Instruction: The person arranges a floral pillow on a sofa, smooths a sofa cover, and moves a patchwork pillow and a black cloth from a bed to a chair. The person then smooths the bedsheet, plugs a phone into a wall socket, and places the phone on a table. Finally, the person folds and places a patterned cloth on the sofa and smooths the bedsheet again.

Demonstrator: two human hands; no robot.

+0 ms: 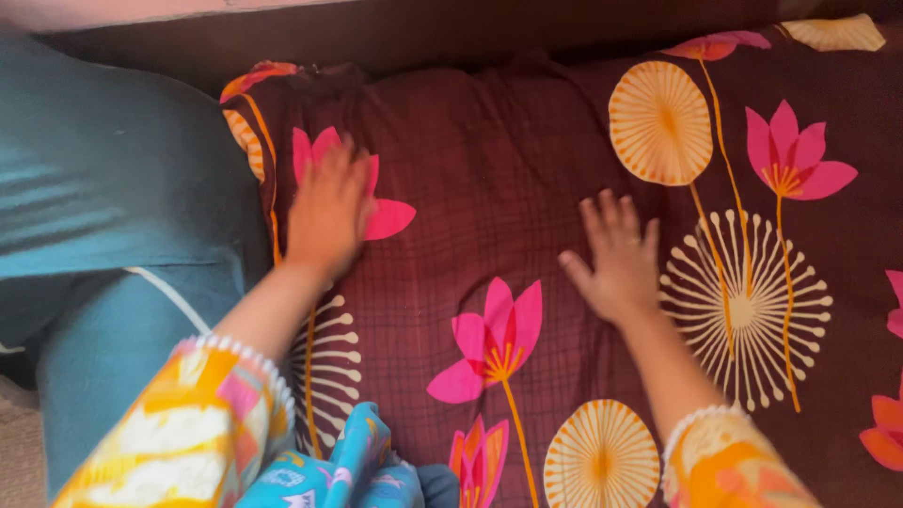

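Observation:
A dark maroon bedsheet [489, 160] printed with pink flowers and orange round blooms covers the surface in front of me. My left hand [327, 209] lies flat on it near its left edge, over a pink flower, fingers together and blurred. My right hand [616, 259] rests palm down near the middle, fingers spread, beside a white-spoked round bloom. Neither hand holds anything. Both wrists show orange and yellow patterned sleeves with white trim.
A teal blue cloth [103, 216] lies along the left side of the sheet. A blue patterned piece of fabric [343, 470] sits at the bottom edge. A dark headboard or wall band [451, 33] runs along the top.

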